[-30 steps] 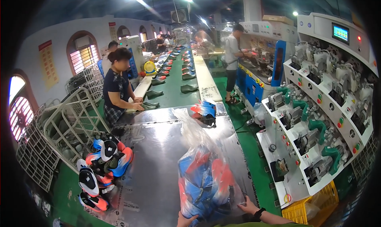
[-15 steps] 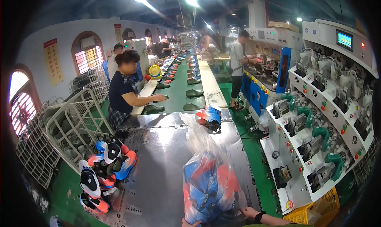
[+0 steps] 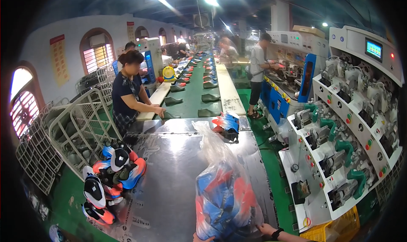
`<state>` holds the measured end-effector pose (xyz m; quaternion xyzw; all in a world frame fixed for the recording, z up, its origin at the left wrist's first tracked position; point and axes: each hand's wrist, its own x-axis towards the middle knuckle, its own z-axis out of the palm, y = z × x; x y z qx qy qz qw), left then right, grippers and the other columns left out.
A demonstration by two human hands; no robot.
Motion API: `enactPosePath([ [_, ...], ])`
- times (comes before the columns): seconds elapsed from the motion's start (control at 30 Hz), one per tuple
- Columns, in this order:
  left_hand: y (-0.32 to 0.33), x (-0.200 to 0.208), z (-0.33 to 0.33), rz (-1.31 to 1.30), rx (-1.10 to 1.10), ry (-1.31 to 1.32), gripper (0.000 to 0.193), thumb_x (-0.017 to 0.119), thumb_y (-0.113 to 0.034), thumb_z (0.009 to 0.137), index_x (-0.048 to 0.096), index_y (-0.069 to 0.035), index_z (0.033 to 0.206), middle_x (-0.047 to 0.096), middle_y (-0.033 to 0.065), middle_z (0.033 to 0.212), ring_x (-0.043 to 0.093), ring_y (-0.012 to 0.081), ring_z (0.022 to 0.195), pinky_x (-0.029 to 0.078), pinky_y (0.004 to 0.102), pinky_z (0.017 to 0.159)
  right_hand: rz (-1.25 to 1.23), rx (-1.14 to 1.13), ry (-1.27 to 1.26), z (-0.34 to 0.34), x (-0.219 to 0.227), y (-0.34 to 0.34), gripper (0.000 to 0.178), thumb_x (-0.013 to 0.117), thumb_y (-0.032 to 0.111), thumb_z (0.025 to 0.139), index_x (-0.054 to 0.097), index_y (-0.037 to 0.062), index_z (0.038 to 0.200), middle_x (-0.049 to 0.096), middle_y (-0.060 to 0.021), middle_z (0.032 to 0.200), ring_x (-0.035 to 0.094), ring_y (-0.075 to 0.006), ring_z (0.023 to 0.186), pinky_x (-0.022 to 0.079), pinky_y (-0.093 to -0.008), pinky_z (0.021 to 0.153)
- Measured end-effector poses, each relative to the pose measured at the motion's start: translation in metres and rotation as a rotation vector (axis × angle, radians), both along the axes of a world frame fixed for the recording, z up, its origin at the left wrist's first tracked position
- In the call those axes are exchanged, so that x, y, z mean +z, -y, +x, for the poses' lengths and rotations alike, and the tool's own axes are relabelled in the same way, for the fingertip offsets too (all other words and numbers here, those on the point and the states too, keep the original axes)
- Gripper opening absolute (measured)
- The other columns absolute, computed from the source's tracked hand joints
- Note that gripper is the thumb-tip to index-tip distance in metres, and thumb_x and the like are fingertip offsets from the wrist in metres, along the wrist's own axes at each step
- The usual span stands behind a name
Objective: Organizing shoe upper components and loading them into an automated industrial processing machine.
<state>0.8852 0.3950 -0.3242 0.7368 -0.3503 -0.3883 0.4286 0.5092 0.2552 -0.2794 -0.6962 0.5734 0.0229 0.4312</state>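
A clear plastic bag of blue, white and coral shoe uppers lies on the metal table in front of me, its gathered end pointing away. My left hand grips the bag's near left corner, mostly cut off by the lower edge. On the near right corner, my right hand pinches the plastic, a black band on its wrist. Beyond the bag, a few blue and coral uppers rest at the table's far edge. A pile of similar shoe uppers, some on dark forms, covers the table's left side.
A green conveyor belt carries dark shoe forms and shoes away from the table. A co-worker stands at its left, near white wire racks. White shoe machines and a yellow crate stand at right; another person works farther back.
The view has shifted slightly. The co-worker's hands have come down to a dark shoe form at the belt's near end. My hands stay on the bag's corners.
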Motion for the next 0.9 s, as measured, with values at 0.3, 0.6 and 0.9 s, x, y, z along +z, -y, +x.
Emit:
enactPosePath([
  [0.3, 0.008, 0.101, -0.022, 0.045, 0.012, -0.154, 0.094, 0.083, -0.036, 0.052, 0.035, 0.009, 0.120, 0.050, 0.0224, 0.113, 0.051, 0.0272, 0.104, 0.044, 0.0368, 0.085, 0.044, -0.022, -0.085, 0.002, 0.009, 0.003, 0.064, 0.040, 0.053, 0.085, 0.060, -0.0072, 0.082, 0.059, -0.0272, 0.076, 0.059, -0.0397, 0.083, 0.045, -0.0415, 0.070],
  [0.6, 0.009, 0.081, -0.017, 0.019, -0.027, -0.070, 0.095, 0.082, -0.039, 0.054, 0.034, 0.010, 0.120, 0.049, 0.0240, 0.114, 0.050, 0.0281, 0.105, 0.044, 0.0365, 0.086, 0.016, -0.050, -0.071, -0.004, -0.012, 0.003, 0.063, 0.040, 0.052, 0.085, 0.060, -0.0077, 0.082, 0.059, -0.0280, 0.075, 0.059, -0.0396, 0.082, 0.044, -0.0411, 0.071],
  [0.9, 0.006, 0.083, -0.015, 0.023, -0.045, 0.041, 0.079, 0.079, -0.034, 0.062, 0.042, 0.009, 0.116, 0.053, 0.0204, 0.108, 0.053, 0.0235, 0.098, 0.045, 0.0343, 0.082, 0.118, -0.061, 0.008, 0.000, -0.004, 0.003, 0.059, 0.042, 0.051, 0.086, 0.058, -0.0052, 0.077, 0.056, -0.0204, 0.064, 0.057, -0.0324, 0.066, 0.043, -0.0392, 0.062],
])
